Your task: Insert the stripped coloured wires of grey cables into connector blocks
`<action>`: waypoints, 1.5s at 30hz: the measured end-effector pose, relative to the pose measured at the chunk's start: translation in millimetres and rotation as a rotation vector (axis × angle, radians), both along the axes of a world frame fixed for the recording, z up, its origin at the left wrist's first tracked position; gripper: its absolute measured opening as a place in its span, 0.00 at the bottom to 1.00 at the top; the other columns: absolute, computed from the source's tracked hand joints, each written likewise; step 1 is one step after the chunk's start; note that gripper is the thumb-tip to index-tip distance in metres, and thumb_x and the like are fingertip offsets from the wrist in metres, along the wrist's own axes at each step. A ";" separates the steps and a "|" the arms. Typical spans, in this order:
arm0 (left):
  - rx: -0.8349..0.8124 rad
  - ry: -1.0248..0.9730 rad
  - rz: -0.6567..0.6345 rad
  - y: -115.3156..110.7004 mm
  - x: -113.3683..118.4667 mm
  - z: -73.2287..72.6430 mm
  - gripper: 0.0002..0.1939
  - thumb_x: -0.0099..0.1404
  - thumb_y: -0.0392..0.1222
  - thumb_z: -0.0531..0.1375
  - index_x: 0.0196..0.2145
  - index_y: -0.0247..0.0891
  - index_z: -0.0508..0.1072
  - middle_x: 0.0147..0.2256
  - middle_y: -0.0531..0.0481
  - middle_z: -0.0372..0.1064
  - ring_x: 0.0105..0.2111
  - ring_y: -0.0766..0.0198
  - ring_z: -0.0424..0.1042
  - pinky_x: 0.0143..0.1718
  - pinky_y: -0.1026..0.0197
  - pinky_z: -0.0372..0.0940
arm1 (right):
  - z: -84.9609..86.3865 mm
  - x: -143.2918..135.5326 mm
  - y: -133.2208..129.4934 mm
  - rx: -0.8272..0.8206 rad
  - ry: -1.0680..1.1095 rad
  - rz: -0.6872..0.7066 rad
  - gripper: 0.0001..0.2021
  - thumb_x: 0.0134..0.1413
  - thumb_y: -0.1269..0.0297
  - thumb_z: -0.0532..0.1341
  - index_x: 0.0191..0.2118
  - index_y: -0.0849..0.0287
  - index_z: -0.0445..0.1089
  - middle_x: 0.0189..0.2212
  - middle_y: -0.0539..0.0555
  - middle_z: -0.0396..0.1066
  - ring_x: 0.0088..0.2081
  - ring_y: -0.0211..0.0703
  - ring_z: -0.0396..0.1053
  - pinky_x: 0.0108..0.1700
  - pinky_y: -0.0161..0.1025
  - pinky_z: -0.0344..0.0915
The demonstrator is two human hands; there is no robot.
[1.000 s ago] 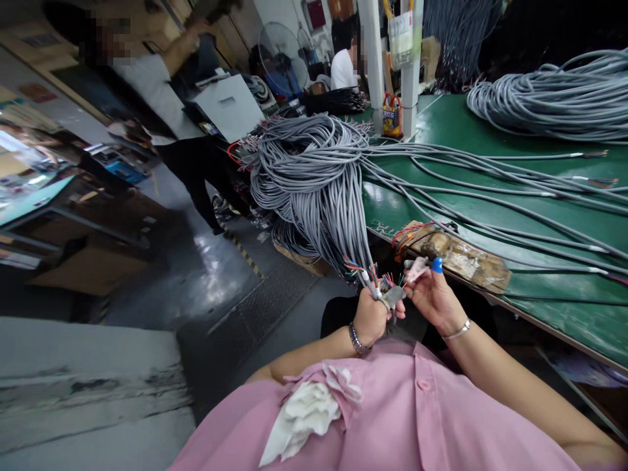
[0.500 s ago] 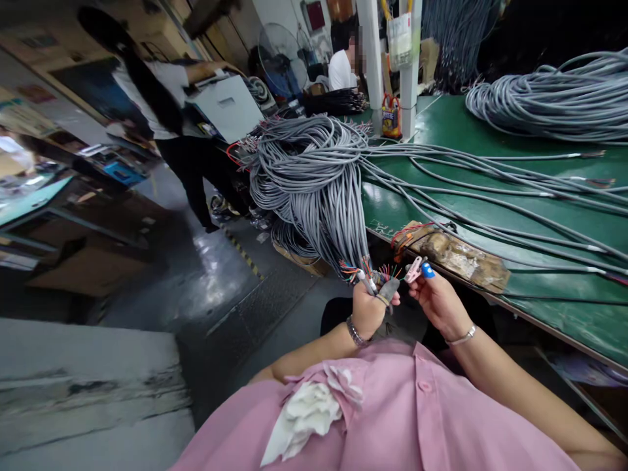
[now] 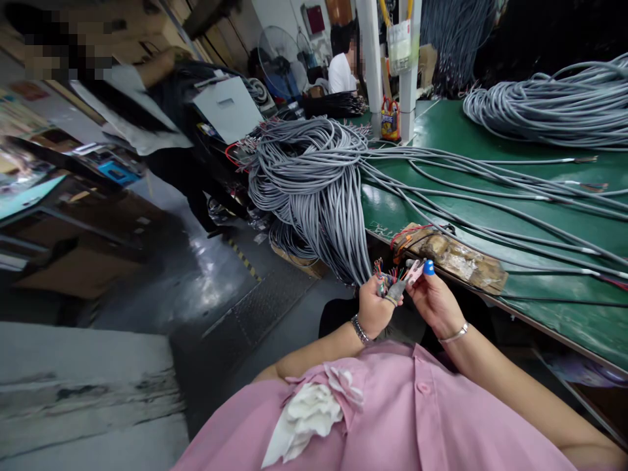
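Observation:
My left hand (image 3: pixel 377 309) is closed around stripped cable ends (image 3: pixel 385 280), whose thin coloured wires fan out above the fist. A grey cover with a yellowish band wraps its thumb. Close beside it, my right hand (image 3: pixel 436 302) pinches a small pink clip (image 3: pixel 415 271), with a blue covering on one fingertip. The clip's tip is close to the wires; whether it touches them I cannot tell. Behind my left hand, a thick bundle of grey cables (image 3: pixel 326 196) hangs over the bench's corner.
A worn wooden block (image 3: pixel 456 261) with red and black leads lies along the edge of the green bench (image 3: pixel 534 173). Loose grey cables cross the bench towards a large coil (image 3: pixel 544 108). A co-worker (image 3: pixel 132 111) stands at left; another person (image 3: pixel 342 70) is farther back.
My left hand has shifted slightly right, bringing the wires closer to the clip. The cable ends in it sit differently. The standing co-worker has moved left.

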State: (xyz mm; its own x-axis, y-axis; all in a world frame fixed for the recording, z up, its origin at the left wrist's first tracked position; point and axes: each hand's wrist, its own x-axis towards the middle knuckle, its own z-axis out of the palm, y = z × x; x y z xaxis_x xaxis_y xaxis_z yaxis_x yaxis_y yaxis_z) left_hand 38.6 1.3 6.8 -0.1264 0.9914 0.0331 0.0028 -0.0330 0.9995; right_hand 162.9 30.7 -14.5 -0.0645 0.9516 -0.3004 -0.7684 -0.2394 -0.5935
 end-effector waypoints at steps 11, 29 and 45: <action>-0.123 -0.055 -0.034 -12.7 -4.7 4.3 0.18 0.52 0.51 0.66 0.28 0.34 0.68 0.18 0.52 0.68 0.17 0.68 0.68 0.18 0.67 0.64 | -12.2 12.1 -2.3 -0.061 0.117 0.075 0.17 0.49 0.45 0.63 0.32 0.55 0.73 0.29 0.51 0.73 0.31 0.39 0.69 0.30 0.34 0.67; -0.114 -0.259 -0.349 -3.3 -17.4 -30.8 0.24 0.47 0.43 0.71 0.41 0.33 0.74 0.36 0.43 0.74 0.33 0.65 0.72 0.32 0.66 0.65 | -27.4 64.1 -39.8 0.104 -0.410 0.026 0.09 0.51 0.58 0.65 0.37 0.56 0.75 0.29 0.50 0.71 0.28 0.34 0.65 0.30 0.31 0.64; -0.204 -0.390 -0.287 -20.4 -46.8 -13.4 0.31 0.42 0.40 0.72 0.46 0.33 0.71 0.36 0.44 0.72 0.25 0.71 0.68 0.23 0.70 0.57 | 17.9 15.4 -63.2 0.751 -1.071 0.425 0.12 0.55 0.62 0.62 0.46 0.51 0.73 0.37 0.54 0.74 0.36 0.47 0.70 0.39 0.42 0.66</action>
